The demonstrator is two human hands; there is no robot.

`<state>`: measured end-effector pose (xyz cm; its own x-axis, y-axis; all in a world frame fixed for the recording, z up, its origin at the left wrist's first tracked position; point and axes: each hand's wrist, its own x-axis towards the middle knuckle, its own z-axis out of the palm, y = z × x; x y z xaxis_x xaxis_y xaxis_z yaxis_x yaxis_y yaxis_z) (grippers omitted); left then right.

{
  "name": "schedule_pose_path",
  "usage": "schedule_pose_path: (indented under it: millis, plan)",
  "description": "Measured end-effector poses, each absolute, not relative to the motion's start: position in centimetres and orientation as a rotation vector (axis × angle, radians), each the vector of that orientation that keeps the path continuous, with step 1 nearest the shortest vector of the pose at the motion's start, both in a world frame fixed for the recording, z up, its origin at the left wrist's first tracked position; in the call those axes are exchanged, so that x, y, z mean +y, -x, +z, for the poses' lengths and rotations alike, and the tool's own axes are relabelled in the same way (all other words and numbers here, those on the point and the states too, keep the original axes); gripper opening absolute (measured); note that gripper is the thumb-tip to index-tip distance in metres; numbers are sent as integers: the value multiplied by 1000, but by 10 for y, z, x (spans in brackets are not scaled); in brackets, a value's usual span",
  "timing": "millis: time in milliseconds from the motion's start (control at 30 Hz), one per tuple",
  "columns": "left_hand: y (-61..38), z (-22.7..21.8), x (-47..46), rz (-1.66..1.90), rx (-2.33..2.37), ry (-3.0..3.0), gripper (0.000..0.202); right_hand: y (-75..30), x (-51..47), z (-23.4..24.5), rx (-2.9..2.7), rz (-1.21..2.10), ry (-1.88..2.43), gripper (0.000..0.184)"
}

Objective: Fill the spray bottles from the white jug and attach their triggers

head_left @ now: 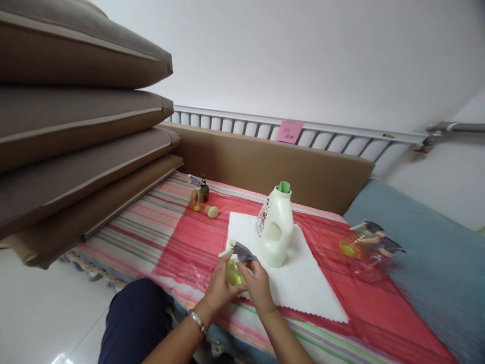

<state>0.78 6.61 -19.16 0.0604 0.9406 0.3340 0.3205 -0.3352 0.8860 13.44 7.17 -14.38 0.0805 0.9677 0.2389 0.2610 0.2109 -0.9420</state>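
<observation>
Between my two hands is a small clear spray bottle point(235, 273) with yellow-green liquid in it and a dark grey and pale green trigger head. My left hand point(220, 284) is closed around the bottle's body from the left. On the other side, my right hand point(260, 287) grips it by the neck, just under the trigger head; some of its fingers are hidden behind. Just beyond stands a large pale green detergent jug point(278, 227), upright, with a green piece in its mouth. Under the jug lies a white cloth point(303, 283) with a zigzag edge.
At the back left are an amber spray bottle point(197, 198), a dark pump bottle point(205, 189) and a wooden-topped item point(212, 212). Blurred spray bottles point(373, 255) stand at right on the red sheer cloth point(182, 253). Stacked brown cushions point(87, 116) rise at left.
</observation>
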Motion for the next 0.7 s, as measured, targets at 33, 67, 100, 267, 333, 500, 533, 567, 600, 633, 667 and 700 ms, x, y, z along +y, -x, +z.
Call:
schedule_pose_path:
  millis: [33, 67, 100, 267, 333, 500, 533, 567, 600, 633, 667, 700]
  plan:
    - [-6, -192, 64, 1273, 1273, -1716, 84, -134, 71, -143, -1403, 817, 1266, 30]
    - [-3, -192, 62, 1254, 1294, -1701, 87, -134, 71, -143, -1400, 810, 1267, 29]
    - [0, -192, 60, 1232, 1324, -1680, 88, -133, 71, -143, -1397, 807, 1265, 29]
    - [10, -179, 50, 1249, 1352, -1646, 66, -129, 71, -143, -1361, 819, 1243, 29]
    - [6, -172, 49, 1310, 1298, -1668, 60, -127, 72, -143, -1340, 836, 1230, 30]
    - [-17, -168, 51, 1453, 1340, -1579, 49, -124, 73, -139, -1305, 909, 1174, 31]
    - [-21, -169, 51, 1486, 1362, -1541, 47, -124, 73, -138, -1303, 924, 1162, 30]
    - [-25, -168, 52, 1514, 1372, -1511, 45, -125, 73, -137, -1301, 937, 1152, 29]
    - [-28, -167, 53, 1538, 1371, -1492, 41, -125, 73, -137, -1300, 949, 1142, 28]
    - [-30, -166, 54, 1556, 1363, -1481, 37, -126, 73, -136, -1301, 959, 1134, 27]
    - [-32, -163, 55, 1566, 1353, -1475, 33, -126, 73, -136, -1302, 968, 1127, 26]
    - [-33, -161, 55, 1572, 1344, -1470, 30, -126, 73, -135, -1305, 975, 1121, 25]
